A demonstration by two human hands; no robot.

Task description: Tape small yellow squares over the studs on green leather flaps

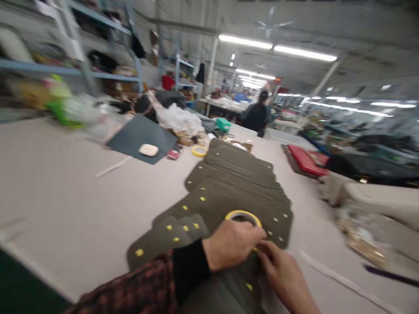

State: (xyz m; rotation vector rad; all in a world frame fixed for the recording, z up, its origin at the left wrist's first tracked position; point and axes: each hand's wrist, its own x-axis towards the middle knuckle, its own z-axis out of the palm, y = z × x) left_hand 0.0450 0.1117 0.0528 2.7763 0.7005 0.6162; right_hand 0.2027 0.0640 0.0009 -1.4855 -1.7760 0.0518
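My left hand (pixel 233 243) is closed around a roll of yellow tape (pixel 242 214), whose upper rim shows above the knuckles. My right hand (pixel 284 269) meets it, thumb and finger pinched at a small bit of yellow tape beside the left fingertips. Under both hands lie dark olive-green flat pieces (pixel 229 192), overlapping in a fanned row that runs away from me. Small yellow tape tabs (pixel 139 252) dot the nearer pieces, and paler tabs mark the farther ones. Motion blur and the fingers hide where the tape is gripped.
On the pale table (pixel 65 187) are a second yellow tape roll (pixel 199 151), a dark sheet (pixel 140 137) with a cream-coloured block (pixel 148 150), and plastic bags. Red folded material (pixel 306 159) and a beige roll (pixel 379 200) lie right. A person (pixel 255 115) is farther back.
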